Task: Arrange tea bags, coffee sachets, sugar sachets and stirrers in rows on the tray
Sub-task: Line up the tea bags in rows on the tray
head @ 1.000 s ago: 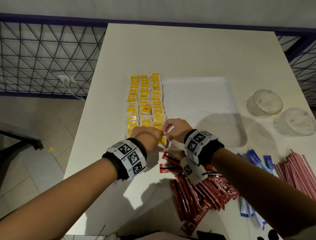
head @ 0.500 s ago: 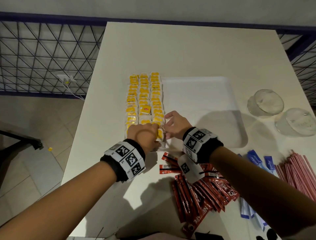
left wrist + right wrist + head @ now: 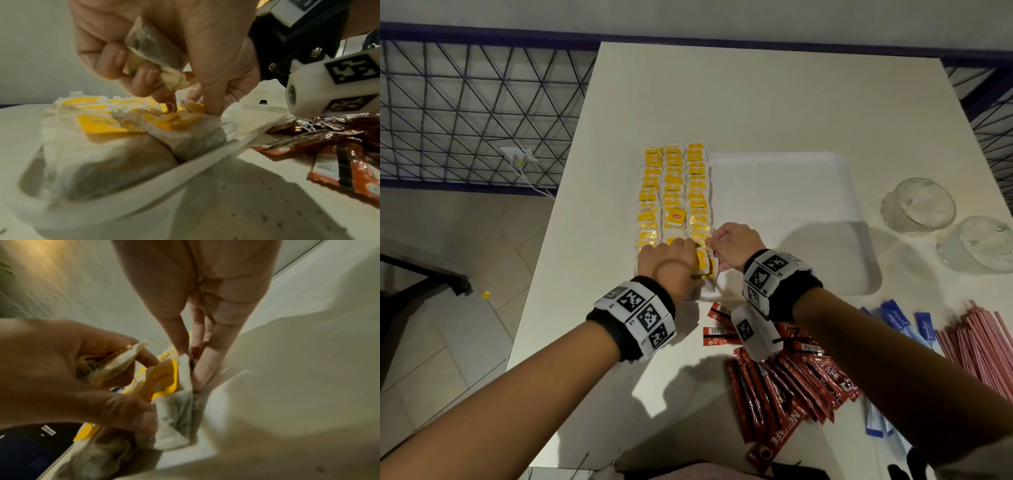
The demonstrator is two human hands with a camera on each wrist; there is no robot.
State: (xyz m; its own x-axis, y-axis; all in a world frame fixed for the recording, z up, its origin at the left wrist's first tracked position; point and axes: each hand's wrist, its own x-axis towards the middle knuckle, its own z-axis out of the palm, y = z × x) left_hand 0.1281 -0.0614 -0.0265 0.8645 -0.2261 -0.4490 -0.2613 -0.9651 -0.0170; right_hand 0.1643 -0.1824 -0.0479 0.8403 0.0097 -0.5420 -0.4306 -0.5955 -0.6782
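- Tea bags [image 3: 674, 195] lie in three rows along the left edge of the tray [image 3: 784, 205], tags up; likely packed tight to leave the right side for the rest.
- Left hand [image 3: 671, 263], near-left corner of the tray: fingers curled round a spare tea bag [image 3: 152, 47], seemingly next in line.
- Right hand [image 3: 732, 245]: fingers nearly straight, narrow, tips pressing the end bag [image 3: 180, 402] of the third row.
- Coffee sachets [image 3: 791, 377], sugar sachets [image 3: 893, 311] and stirrers [image 3: 983, 342] wait on the counter [image 3: 756, 102] by its near edge.
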